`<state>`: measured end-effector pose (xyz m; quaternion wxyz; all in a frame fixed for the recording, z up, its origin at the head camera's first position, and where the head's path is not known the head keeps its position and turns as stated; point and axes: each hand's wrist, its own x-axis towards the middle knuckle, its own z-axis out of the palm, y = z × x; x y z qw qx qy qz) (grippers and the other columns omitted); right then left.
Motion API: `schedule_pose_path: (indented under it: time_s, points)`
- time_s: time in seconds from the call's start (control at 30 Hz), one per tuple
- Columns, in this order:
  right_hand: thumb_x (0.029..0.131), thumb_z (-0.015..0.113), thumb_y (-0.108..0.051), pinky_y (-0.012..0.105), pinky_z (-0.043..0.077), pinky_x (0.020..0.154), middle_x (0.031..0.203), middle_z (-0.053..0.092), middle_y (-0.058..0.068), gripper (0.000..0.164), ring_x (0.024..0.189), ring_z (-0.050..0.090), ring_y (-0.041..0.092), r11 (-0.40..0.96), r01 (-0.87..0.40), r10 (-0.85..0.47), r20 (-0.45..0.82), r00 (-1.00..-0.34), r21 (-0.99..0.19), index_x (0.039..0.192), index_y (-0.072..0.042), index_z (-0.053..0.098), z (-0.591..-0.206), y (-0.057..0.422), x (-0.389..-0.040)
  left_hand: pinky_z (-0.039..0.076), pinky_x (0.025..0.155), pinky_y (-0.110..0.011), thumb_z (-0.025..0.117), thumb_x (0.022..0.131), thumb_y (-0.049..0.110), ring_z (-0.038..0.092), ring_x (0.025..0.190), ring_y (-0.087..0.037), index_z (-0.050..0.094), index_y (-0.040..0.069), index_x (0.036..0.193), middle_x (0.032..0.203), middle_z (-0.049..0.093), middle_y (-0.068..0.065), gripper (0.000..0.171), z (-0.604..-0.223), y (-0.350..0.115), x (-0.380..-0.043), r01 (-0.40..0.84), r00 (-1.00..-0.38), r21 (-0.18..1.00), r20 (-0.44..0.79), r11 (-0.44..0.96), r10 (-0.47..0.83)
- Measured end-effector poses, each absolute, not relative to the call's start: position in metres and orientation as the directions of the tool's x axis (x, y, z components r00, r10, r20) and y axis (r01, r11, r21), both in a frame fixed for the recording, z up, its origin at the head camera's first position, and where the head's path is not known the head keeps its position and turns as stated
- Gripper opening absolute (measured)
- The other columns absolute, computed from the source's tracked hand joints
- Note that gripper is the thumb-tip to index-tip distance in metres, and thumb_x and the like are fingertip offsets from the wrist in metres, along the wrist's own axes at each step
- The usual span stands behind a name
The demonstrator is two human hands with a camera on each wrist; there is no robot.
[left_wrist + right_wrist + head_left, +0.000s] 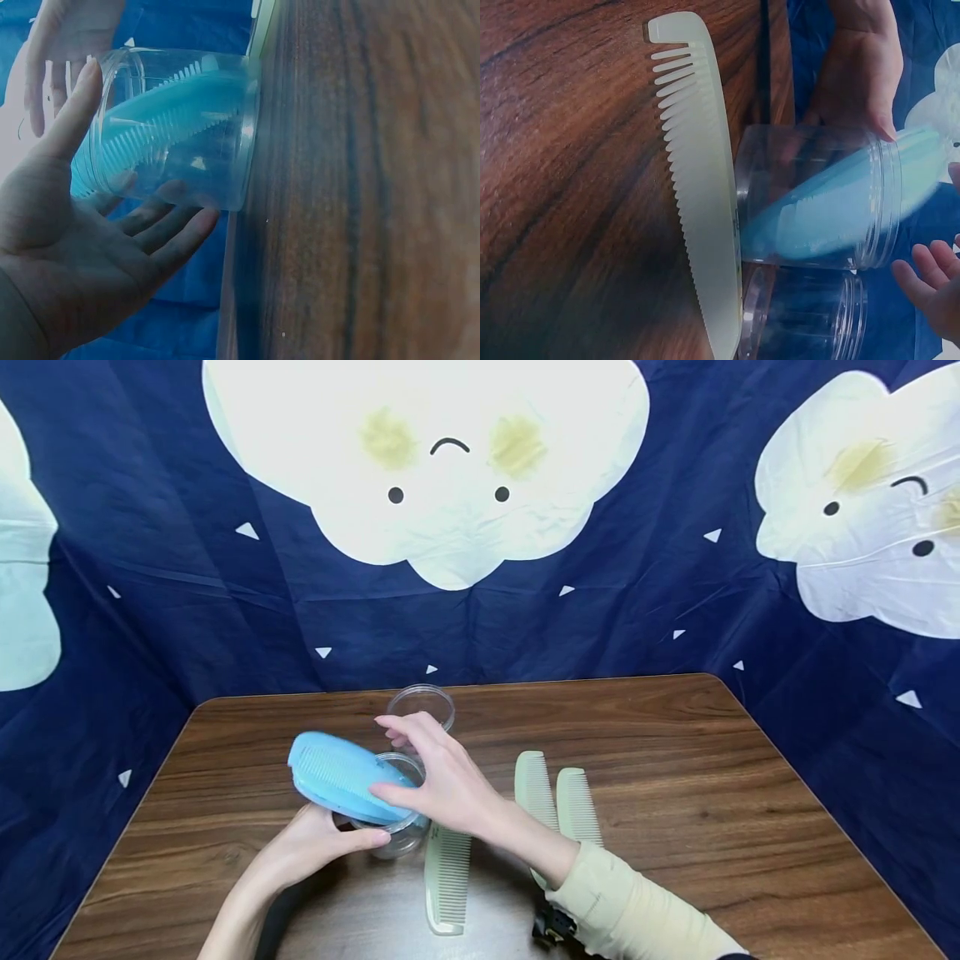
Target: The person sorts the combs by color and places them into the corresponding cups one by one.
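A clear plastic jar [397,842] stands upright on the table, with my left hand [318,847] curled round its side. In the left wrist view the left thumb lies near the jar's rim and the fingers [176,232] bend along the far side. Light-blue combs [341,777] lean slantwise in the jar, their upper ends sticking out to the left; whether there are two or more is unclear. Just above the jar mouth hovers my right hand [442,777], fingers loosely bent. The right wrist view shows its fingers [922,281] apart from the combs, holding nothing.
A second clear jar [422,687] stands just behind the first. One pale green comb [447,881] lies in front, right beside the held jar. Two more pale green combs [534,785] lie to the right, partly under the right forearm. A dark blue cloth [525,627] hangs behind the table.
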<state>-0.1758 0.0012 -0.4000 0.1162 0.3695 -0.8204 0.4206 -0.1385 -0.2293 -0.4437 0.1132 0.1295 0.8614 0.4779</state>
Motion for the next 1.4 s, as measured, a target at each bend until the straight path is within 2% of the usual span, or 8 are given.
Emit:
schedule_pose_path:
  time_s: [0.13,0.3,0.5,0.67,1.0,1.1,1.27,1.4]
  points:
    - [0.089,0.081,-0.025,0.028,0.055,0.103,0.128,0.059,0.002,0.068,0.117,0.064,0.016,0.354,-0.72,-0.498,0.531,-0.686,-0.597,0.148,-0.016,0.049,-0.397,0.006,-0.175,0.047,0.104,-0.046,0.081,0.088,0.037,0.053,0.131,-0.023,0.046,0.012,0.148,0.143,0.06,-0.007,0.074,-0.44,-0.231,-0.136,0.084,-0.944,0.842,-0.104,0.533,0.312]
    - [0.091,0.079,-0.024,0.029,0.056,0.101,0.128,0.061,0.006,0.063,0.117,0.063,0.016,0.357,-0.725,-0.485,0.546,-0.683,-0.589,0.146,-0.014,0.051,-0.395,0.012,-0.175,0.046,0.106,-0.049,0.081,0.088,0.036,0.052,0.133,-0.029,0.044,0.009,0.149,0.143,0.059,-0.01,0.076,-0.438,-0.232,-0.135,0.071,-0.946,0.844,-0.112,0.532,0.303]
    - [0.091,0.079,-0.023,0.031,0.057,0.099,0.127,0.061,0.003,0.062,0.117,0.063,0.017,0.372,-0.704,-0.468,0.533,-0.705,-0.604,0.145,-0.014,0.052,-0.396,0.021,-0.175,0.047,0.102,-0.032,0.083,0.086,0.035,0.056,0.125,-0.013,0.048,0.009,0.146,0.139,0.063,-0.008,0.074,-0.437,-0.233,-0.133,0.082,-0.955,0.831,-0.093,0.55,0.283]
    - [0.091,0.08,-0.024,0.025,0.055,0.099,0.126,0.06,-0.001,0.062,0.117,0.062,0.014,0.396,-0.68,-0.457,0.51,-0.729,-0.617,0.146,-0.017,0.052,-0.396,0.029,-0.174,0.046,0.098,-0.021,0.084,0.086,0.031,0.053,0.119,0.005,0.045,0.01,0.148,0.14,0.062,-0.009,0.077,-0.438,-0.236,-0.133,0.091,-0.957,0.849,-0.07,0.52,0.282]
    - [0.09,0.08,-0.021,0.032,0.056,0.101,0.128,0.06,0.002,0.062,0.118,0.063,0.016,0.382,-0.667,-0.461,0.494,-0.737,-0.639,0.146,-0.015,0.053,-0.395,0.044,-0.172,0.042,0.102,-0.02,0.084,0.087,0.03,0.049,0.119,0.009,0.041,0.012,0.151,0.142,0.059,-0.008,0.079,-0.44,-0.237,-0.134,0.08,-0.965,0.862,-0.058,0.5,0.254]
    - [0.089,0.081,-0.022,0.03,0.055,0.102,0.128,0.06,0.0,0.063,0.118,0.063,0.014,0.4,-0.667,-0.464,0.489,-0.739,-0.629,0.146,-0.017,0.053,-0.396,0.048,-0.171,0.039,0.109,-0.028,0.083,0.087,0.032,0.046,0.12,0.013,0.039,0.014,0.152,0.143,0.058,-0.008,0.081,-0.441,-0.238,-0.135,0.062,-0.973,0.857,-0.063,0.511,0.224]
    - [0.09,0.08,-0.024,0.026,0.052,0.105,0.13,0.059,-0.005,0.063,0.121,0.063,0.017,0.424,-0.645,-0.469,0.455,-0.757,-0.635,0.147,-0.023,0.051,-0.398,0.055,-0.17,0.032,0.116,-0.054,0.083,0.086,0.032,0.045,0.133,-0.008,0.037,0.011,0.155,0.147,0.055,-0.013,0.085,-0.442,-0.24,-0.139,0.03,-0.979,0.868,-0.076,0.496,0.191]
    - [0.09,0.079,-0.024,0.028,0.052,0.107,0.132,0.059,-0.005,0.063,0.122,0.063,0.017,0.42,-0.641,-0.468,0.451,-0.76,-0.643,0.147,-0.023,0.052,-0.399,0.06,-0.168,0.03,0.118,-0.059,0.083,0.087,0.03,0.041,0.141,-0.031,0.034,0.009,0.157,0.15,0.052,-0.017,0.088,-0.443,-0.241,-0.144,0.023,-0.981,0.878,-0.072,0.478,0.181]
